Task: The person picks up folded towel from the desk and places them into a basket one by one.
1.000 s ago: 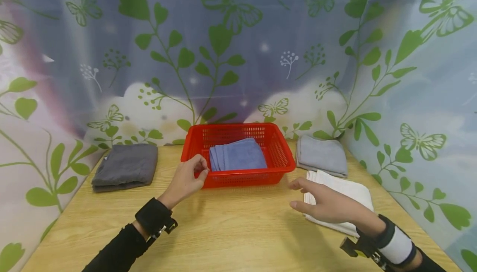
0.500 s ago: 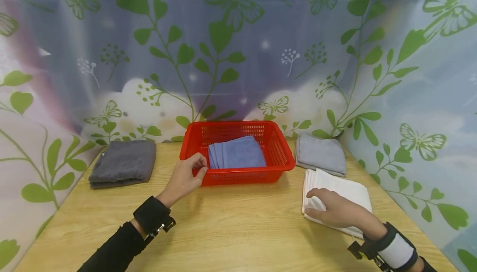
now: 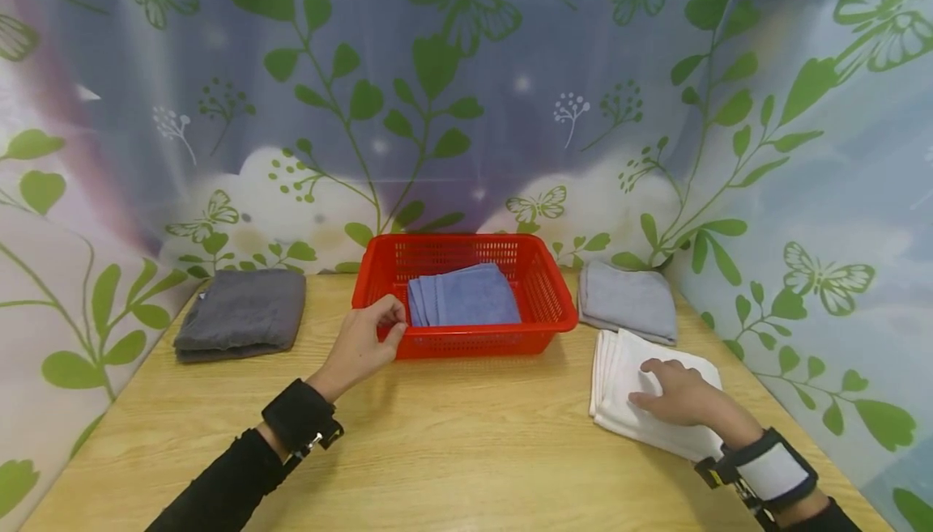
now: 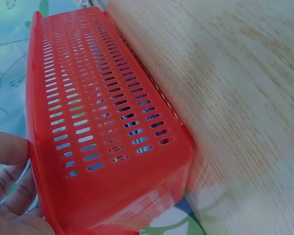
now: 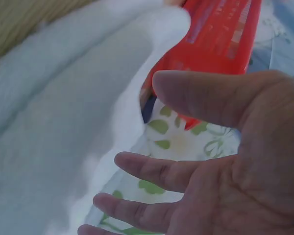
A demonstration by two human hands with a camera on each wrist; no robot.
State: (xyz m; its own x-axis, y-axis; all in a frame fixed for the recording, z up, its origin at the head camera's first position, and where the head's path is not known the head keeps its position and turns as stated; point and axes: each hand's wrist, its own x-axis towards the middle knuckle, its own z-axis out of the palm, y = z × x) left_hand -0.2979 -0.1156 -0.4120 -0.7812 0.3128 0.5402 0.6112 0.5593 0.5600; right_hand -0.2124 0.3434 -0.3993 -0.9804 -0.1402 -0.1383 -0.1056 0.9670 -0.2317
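Observation:
My left hand (image 3: 362,347) pinches the rim of a red plastic basket (image 3: 503,342) at its near left corner. In the left wrist view the thumb (image 4: 9,148) lies on one side of that rim, the other fingers behind it. Inside the basket lies a folded blue towel (image 3: 477,299). Over a folded white towel (image 3: 619,374) on the right, my right hand (image 3: 685,396) is held with fingers spread and slightly bent, nothing between them. The right wrist view has the white towel (image 5: 63,127) just beyond the fingertips.
A folded dark grey towel (image 3: 244,313) lies at the table's back left. Behind the white towel is a folded light grey towel (image 3: 628,301), right of the basket. Leaf-patterned curtains (image 3: 466,111) border the wooden table (image 3: 452,443) at the back and sides.
My right hand has moved rightward from the white towel's left edge to above its middle. The left hand stays at the basket's corner, and the basket keeps its place.

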